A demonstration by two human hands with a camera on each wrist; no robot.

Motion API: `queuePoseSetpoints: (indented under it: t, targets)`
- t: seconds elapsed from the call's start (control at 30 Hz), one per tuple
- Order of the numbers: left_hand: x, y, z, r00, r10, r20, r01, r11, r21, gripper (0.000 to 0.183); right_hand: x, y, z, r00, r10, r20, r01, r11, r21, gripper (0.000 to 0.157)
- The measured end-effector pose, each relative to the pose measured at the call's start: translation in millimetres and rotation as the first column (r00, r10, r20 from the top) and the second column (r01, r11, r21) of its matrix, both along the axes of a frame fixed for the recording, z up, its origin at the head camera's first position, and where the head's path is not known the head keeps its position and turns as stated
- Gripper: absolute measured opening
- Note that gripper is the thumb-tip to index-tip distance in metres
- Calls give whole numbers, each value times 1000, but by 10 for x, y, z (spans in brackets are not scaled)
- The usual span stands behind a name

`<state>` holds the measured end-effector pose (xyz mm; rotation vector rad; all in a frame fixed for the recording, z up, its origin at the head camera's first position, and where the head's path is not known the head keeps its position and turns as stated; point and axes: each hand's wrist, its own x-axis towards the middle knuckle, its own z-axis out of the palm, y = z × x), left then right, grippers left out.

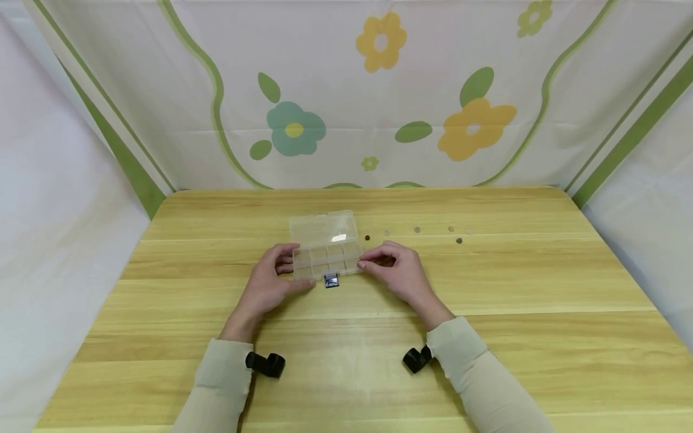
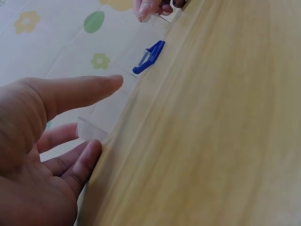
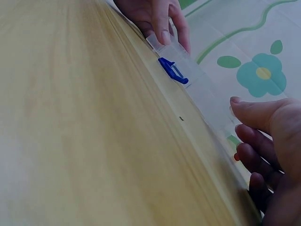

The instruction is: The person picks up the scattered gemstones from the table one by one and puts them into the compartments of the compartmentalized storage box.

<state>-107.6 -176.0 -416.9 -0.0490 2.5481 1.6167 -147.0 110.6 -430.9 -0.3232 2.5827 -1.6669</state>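
Observation:
A clear plastic compartment box (image 1: 319, 263) lies on the table, its lid (image 1: 314, 230) raised at the back. A blue clasp (image 1: 331, 281) hangs at its front edge, seen larger in the left wrist view (image 2: 149, 57). My left hand (image 1: 269, 278) grips the box's left end, thumb along the front wall and fingers at the side. At the opposite end, my right hand (image 1: 397, 270) pinches the box's right edge between thumb and fingers. Close to the right fingers in the right wrist view is a tiny red piece (image 3: 236, 157).
Several small round pieces lie in a loose row to the right of the box, including a dark one (image 1: 367, 237), a grey one (image 1: 417, 230) and another dark one (image 1: 459, 240). Behind the wooden table (image 1: 346, 349) hangs a flowered curtain (image 1: 335, 72).

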Motion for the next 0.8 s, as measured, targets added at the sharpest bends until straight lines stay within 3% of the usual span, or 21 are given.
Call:
queuePoseSetpoints:
  t: [0.4,0.8]
  targets:
    - [6,-10,-17,1000,-21,-13,21,1000,5,79,13,6,3,1000,-2,14,2,1000,-9,13]
    - [-1,-14,-23,1000,-1,-5,1,1000,5,78,11,-10,20,1000,-3,4,3,1000,-3,12]
